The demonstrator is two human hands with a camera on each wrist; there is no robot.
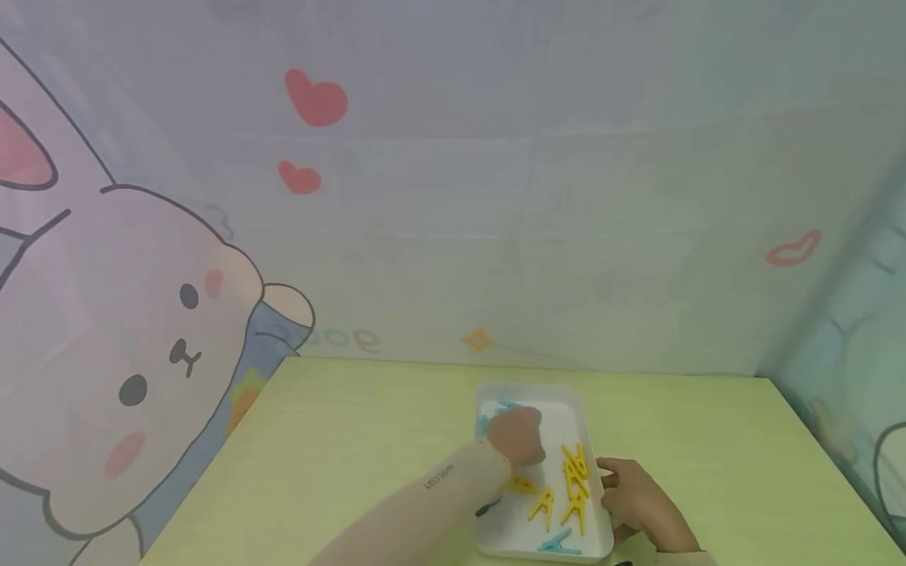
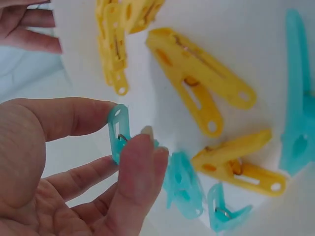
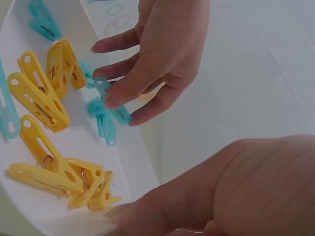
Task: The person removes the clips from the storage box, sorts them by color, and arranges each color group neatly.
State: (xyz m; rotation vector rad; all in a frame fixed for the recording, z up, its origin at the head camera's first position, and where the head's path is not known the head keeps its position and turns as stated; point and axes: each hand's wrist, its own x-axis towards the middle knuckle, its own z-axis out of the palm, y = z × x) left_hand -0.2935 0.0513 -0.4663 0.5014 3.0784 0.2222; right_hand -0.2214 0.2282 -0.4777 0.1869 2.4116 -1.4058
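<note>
A blue clip (image 2: 124, 123), its visible long axis 12 to 6 o'clock and holed end pointed at 12 in the left wrist view, is pinched by the left hand (image 1: 517, 434) over a white tray (image 1: 559, 417), whose wall, seen from the head, is touched near 4 o'clock by the right hand's (image 1: 640, 501) uncurled fingers.

Held blue clip (image 2: 125, 123) hidden in head view behind left hand (image 1: 517, 436); tray (image 1: 559, 424) cut off in 2 wrist views
</note>
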